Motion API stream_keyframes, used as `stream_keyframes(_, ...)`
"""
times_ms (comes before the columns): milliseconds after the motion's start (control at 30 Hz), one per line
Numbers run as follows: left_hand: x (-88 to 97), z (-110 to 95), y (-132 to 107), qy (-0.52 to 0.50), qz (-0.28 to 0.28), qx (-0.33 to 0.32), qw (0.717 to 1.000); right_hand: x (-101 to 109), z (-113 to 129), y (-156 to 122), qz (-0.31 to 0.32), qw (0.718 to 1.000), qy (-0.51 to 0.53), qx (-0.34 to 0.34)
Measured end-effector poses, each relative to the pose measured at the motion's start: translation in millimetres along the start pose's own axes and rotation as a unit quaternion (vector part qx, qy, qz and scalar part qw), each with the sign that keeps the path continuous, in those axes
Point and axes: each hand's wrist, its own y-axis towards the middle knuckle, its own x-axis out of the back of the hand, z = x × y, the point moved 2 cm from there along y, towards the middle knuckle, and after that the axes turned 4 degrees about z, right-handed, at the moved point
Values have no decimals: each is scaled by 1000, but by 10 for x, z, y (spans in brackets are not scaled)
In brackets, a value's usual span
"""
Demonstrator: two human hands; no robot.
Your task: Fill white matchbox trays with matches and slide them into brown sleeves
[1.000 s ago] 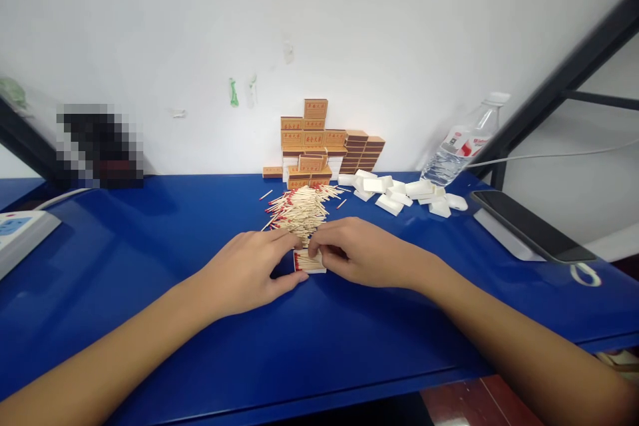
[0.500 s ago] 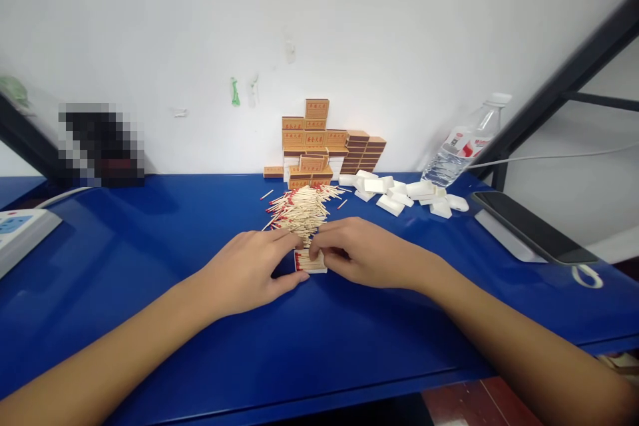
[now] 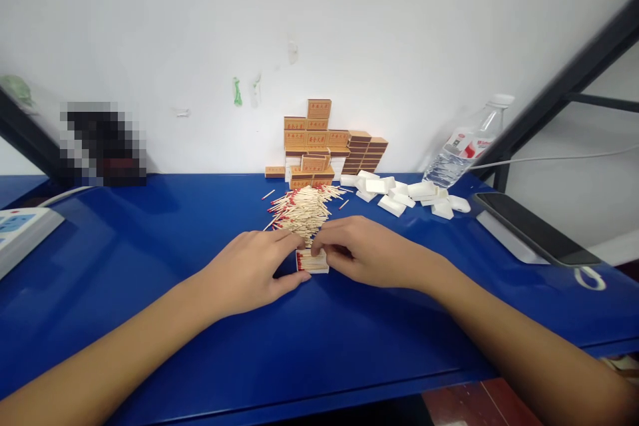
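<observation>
A small white matchbox tray (image 3: 319, 271) with red-headed matches (image 3: 308, 261) lying inside sits on the blue table. My left hand (image 3: 259, 269) grips the tray's left end, with the thumb at the near side and the index finger at the far side. From the right, my right hand (image 3: 367, 253) has its curled fingertips over the tray, pressed on the matches; whether a single one is pinched is hidden. Just beyond both hands lies a loose heap of matches (image 3: 304, 206), most heads to the left.
Brown printed matchboxes (image 3: 317, 140) stand stacked against the wall. Right of them lie several white trays (image 3: 392, 204), a tilted water bottle (image 3: 464, 146) and a phone (image 3: 534, 226) resting on a white object. A power strip (image 3: 24, 236) is at the left edge.
My right fingertips have shifted very slightly up over the tray, showing a little more of the matches in it. My left hand keeps its hold; the whole view has drifted slightly.
</observation>
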Motion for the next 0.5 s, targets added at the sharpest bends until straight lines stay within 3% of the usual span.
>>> stream_keyframes(500, 0, -3, 13, 11, 14, 5, 1000, -8, 11, 6, 13, 1000, 4, 7)
